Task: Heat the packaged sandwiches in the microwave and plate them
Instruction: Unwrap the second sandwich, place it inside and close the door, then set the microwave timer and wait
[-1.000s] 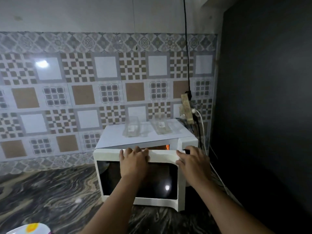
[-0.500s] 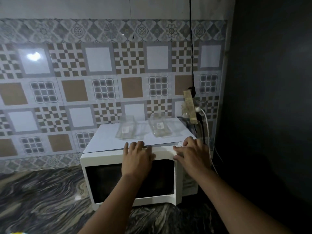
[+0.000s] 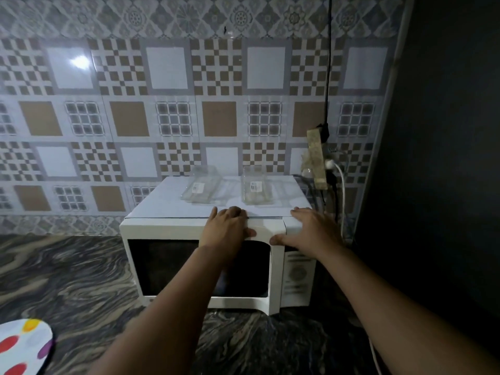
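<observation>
A white microwave (image 3: 167,228) stands on the dark marbled counter against the tiled wall, its door closed and its window dark. My left hand (image 3: 228,226) lies flat on the door's upper edge. My right hand (image 3: 311,230) rests with fingers spread on the top right corner, above the control panel (image 3: 297,277). Two clear plastic sandwich packages lie on the microwave's top: the left package (image 3: 200,189) and the right package (image 3: 255,189), each with a small label. A white plate (image 3: 21,347) with coloured dots shows at the bottom left. The sandwiches themselves are not visible.
A power strip (image 3: 316,158) hangs on the wall right of the microwave, with a black cable running up and a white cable (image 3: 342,190) down. A dark wall (image 3: 446,158) bounds the right side. Marbled counter (image 3: 67,280) extends to the left.
The microwave door swung from ajar to fully closed under my hands, and the light inside is gone. My right hand shifted onto the top right corner.
</observation>
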